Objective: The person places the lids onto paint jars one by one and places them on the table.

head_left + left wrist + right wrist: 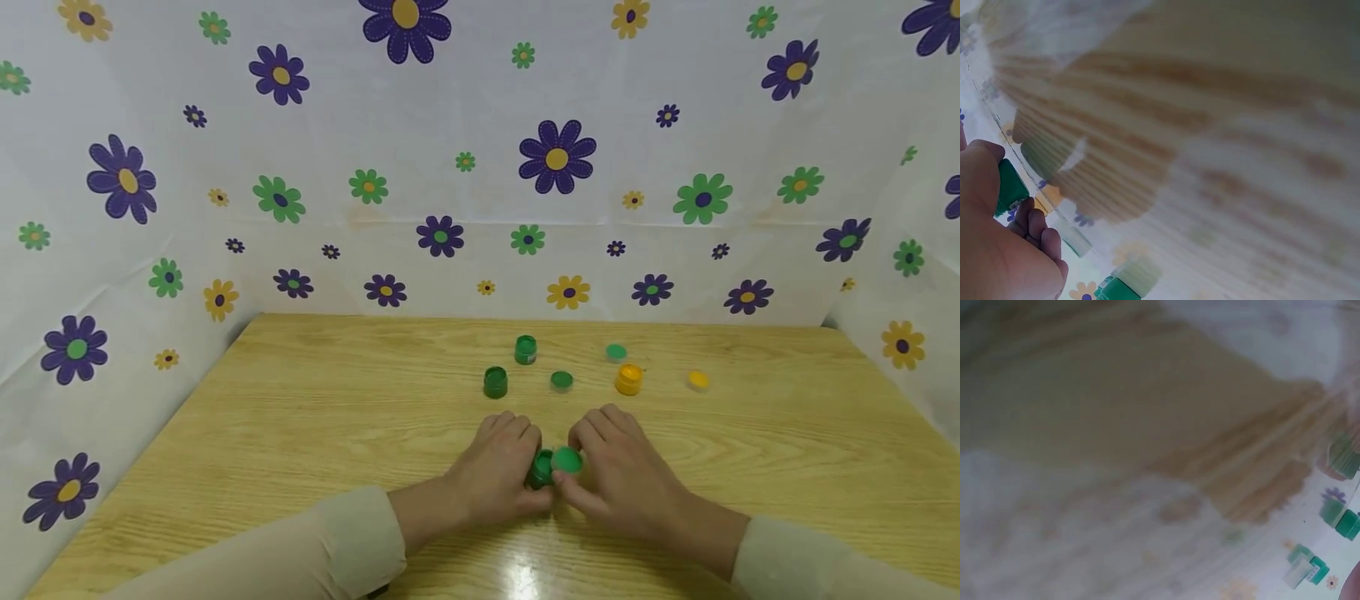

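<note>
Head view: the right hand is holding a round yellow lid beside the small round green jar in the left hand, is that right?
Not quite: the round lid is light green, not yellow. The head view shows the right hand holding it beside the small round green jar in the left hand.

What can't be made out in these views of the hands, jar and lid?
- Head: much of the held jar, behind the left hand and held lid.
- Head: print on the far jar, too small to read.
- Right wrist: most of the right hand, cut off by the right edge.
- Left wrist: what the brown streaks are, too blurred to tell.
</note>
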`<action>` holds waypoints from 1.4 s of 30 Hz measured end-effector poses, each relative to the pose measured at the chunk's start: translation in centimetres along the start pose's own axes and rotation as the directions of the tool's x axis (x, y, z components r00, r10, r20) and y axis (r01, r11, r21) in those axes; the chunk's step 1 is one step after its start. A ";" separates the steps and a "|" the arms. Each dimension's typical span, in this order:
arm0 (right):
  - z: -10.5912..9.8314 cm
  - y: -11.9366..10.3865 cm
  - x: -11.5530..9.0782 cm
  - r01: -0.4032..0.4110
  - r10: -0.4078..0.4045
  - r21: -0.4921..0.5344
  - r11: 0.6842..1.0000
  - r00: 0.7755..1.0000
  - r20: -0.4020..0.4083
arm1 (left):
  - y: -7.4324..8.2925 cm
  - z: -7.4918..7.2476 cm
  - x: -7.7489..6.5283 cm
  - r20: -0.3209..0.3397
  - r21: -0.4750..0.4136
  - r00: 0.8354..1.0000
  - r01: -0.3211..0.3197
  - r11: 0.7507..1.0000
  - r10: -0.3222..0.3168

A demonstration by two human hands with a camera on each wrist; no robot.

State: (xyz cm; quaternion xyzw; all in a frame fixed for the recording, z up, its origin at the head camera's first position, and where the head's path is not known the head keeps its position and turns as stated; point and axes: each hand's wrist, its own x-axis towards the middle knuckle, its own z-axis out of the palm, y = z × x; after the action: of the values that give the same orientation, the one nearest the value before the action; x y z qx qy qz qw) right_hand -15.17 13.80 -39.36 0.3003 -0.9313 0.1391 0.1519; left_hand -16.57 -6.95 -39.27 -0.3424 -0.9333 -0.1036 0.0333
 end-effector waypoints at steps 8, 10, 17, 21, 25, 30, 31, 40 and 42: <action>0.3 -0.2 0.0 -0.012 0.012 0.039 0.999 1.000 0.008 | 0.3 0.1 -0.1 0.001 0.010 1.000 -0.008 1.000 0.008; 0.3 -0.2 0.1 -0.009 0.009 0.043 0.999 1.000 0.006 | 0.3 0.1 0.0 -0.001 0.013 1.000 -0.008 1.000 0.008; 0.2 -0.6 0.4 0.023 -0.024 0.037 0.999 1.000 0.003 | 0.2 0.1 -0.1 -0.013 0.001 1.000 -0.009 1.000 0.009; 0.4 -0.6 0.3 0.041 -0.041 0.022 0.999 0.999 -0.018 | 0.3 0.2 0.0 -0.012 -0.010 1.000 -0.026 1.000 0.026; 0.4 -0.5 0.2 0.049 -0.049 0.020 0.999 0.999 -0.025 | 0.4 0.2 -0.1 -0.009 -0.018 1.000 -0.022 1.000 0.022; 0.3 -0.5 0.2 0.046 -0.044 0.042 0.998 0.998 -0.032 | 0.4 0.1 -0.2 -0.005 -0.048 1.000 0.003 0.999 -0.003; 0.2 -0.4 0.2 0.042 -0.040 0.046 0.998 0.999 -0.033 | 0.3 0.1 -0.3 -0.004 -0.054 1.000 0.004 0.999 -0.004; 0.1 -0.3 0.5 0.058 -0.056 0.048 0.997 0.998 -0.028 | 0.2 0.0 0.0 0.005 -0.055 1.000 0.009 0.998 -0.009; 0.2 -0.3 0.5 0.067 -0.065 0.041 0.997 0.997 -0.034 | 0.1 0.0 0.1 0.000 -0.045 1.000 0.008 0.999 -0.008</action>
State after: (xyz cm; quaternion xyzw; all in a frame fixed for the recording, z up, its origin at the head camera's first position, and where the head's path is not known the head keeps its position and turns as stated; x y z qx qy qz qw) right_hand -15.44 13.23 -39.30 0.3317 -0.9152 0.1583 0.1652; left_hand -16.58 -6.78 -39.26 -0.3392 -0.9321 -0.1245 0.0254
